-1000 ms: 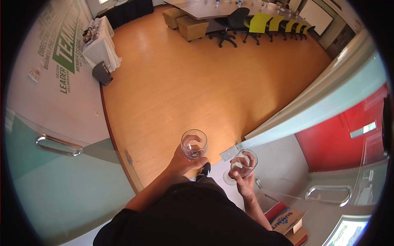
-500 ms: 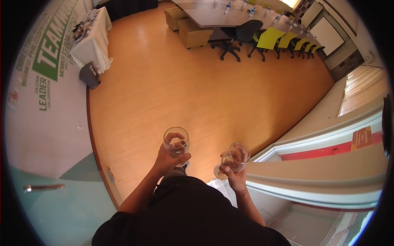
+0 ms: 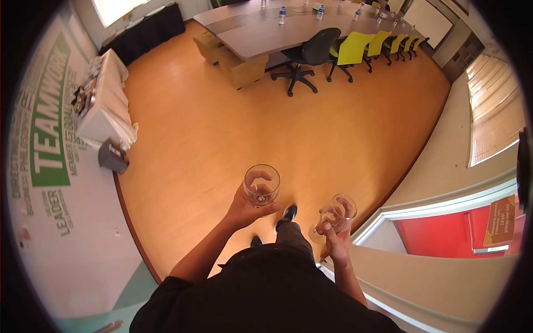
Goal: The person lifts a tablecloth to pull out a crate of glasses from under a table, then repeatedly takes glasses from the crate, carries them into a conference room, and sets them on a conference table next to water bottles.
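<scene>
L hand is part-closed, curled round the bowl of the L glass: fingers behind the bowl, seen thru it, thumb across its lower near side. Gap btwn thumb & fingers is about bowl width, so neither wide nor shut tight. L glass is clear, rim up twd the cam, roughly upright; its stem & foot are hidden, can't tell how they sit vs the palm.

R hand is also holding, narrower grip, on the R glass: thumb pressed near the base of the bowl, fingers wrapped round the far side, partly seen thru it. R glass is clear too, tilted, w/ foot out to the L of the hand & rim up to the R.

Both glasses are held over the orange-brown floor, in front of the dark shirt, apart from each other. A dark shoe shows btwn the hands, below.

Well apart, at the top: long surface w/ water bottles, blk office chair & lime chairs along its near side, tan stools by its L end. On the L, white-draped surface w/ small items, too small to ID; dark bin just beside it.
</scene>
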The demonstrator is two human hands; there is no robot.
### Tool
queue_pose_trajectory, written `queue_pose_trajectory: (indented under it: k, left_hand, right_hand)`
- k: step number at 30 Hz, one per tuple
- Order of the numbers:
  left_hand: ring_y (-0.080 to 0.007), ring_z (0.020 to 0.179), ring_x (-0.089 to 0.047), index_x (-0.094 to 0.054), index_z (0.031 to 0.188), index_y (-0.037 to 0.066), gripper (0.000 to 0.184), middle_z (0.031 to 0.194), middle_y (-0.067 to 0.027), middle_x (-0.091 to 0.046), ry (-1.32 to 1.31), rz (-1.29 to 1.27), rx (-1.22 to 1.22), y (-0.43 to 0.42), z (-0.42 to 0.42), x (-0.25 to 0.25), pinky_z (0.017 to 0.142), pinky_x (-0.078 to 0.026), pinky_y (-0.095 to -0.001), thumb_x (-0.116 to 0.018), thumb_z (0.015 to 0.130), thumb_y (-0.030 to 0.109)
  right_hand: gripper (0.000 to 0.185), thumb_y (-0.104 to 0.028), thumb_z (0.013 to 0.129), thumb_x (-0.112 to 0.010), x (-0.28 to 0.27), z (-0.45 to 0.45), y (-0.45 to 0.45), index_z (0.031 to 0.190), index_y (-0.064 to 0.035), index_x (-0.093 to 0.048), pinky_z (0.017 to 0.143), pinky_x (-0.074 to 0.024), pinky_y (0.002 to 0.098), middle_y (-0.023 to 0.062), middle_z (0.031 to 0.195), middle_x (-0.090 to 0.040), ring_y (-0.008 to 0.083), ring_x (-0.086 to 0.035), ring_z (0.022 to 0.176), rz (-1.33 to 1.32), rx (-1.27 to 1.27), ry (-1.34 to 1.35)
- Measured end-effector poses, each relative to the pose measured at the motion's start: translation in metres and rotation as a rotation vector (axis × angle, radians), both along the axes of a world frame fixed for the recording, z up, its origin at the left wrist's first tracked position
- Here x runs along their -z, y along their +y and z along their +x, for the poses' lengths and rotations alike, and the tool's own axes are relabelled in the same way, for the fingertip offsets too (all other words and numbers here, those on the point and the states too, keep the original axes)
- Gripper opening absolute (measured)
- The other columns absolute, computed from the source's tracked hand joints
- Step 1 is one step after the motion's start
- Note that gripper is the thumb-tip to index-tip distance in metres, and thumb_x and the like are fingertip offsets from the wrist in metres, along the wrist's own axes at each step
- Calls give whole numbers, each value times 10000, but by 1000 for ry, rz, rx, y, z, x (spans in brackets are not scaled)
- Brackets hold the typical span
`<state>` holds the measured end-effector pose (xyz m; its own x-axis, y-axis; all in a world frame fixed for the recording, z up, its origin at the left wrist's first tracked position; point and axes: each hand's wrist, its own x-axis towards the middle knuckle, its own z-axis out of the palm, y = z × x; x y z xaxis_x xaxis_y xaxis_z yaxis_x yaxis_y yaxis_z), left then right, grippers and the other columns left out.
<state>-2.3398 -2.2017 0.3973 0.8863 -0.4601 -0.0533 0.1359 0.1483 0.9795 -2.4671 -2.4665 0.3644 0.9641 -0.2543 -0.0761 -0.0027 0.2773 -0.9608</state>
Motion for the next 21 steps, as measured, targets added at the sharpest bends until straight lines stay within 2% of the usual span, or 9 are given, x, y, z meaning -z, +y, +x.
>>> queue_pose_trajectory:
  k: [3,6,9,12,17,21]
  left_hand:
    - [-60,785,-579,-466,1322,127,597,855,28,-620,0,21,-4,-40,81,8,699,-463,-244,-832,852,88]
    - [-65,789,-580,-463,1328,129,612,855,27,-614,29,53,-34,-72,162,15,705,-461,-241,-841,849,93]
    - [-66,792,-584,-448,1341,127,642,862,24,-615,56,25,-75,-108,238,11,714,-461,-239,-859,848,111]
    - [-61,799,-590,-429,1359,120,671,883,21,-620,66,-69,-113,-142,305,11,728,-467,-240,-868,852,129]
    - [-83,919,-608,-369,1425,134,717,999,-15,-604,86,-121,-132,-186,418,16,798,-482,-250,-832,880,87]
    - [-103,993,-613,-335,1457,133,734,1098,-38,-589,123,-179,-148,-227,520,34,839,-501,-263,-809,901,64]
  right_hand:
    - [814,-140,858,-784,19,75,-46,1525,-140,-317,898,-540,355,99,1269,-545,194,-589,1107,-34,-70,100]
    - [811,-123,890,-782,29,163,-83,1540,-150,-299,685,-501,283,129,1206,-568,144,-600,754,-25,-78,45]
    - [827,-135,873,-809,1,250,-118,1529,-135,-307,721,-506,287,99,1205,-568,140,-602,779,6,-117,100]
    - [808,-13,848,-790,-11,338,-159,1509,-90,-330,847,-540,313,83,1242,-559,175,-646,996,-66,-235,32]
    - [837,-11,834,-804,-32,488,-192,1505,-97,-312,790,-544,295,101,1219,-562,151,-660,893,-41,-368,-17]
    - [874,-49,810,-836,-25,602,-218,1504,-107,-309,796,-550,299,99,1216,-563,166,-658,933,-53,-402,-82]
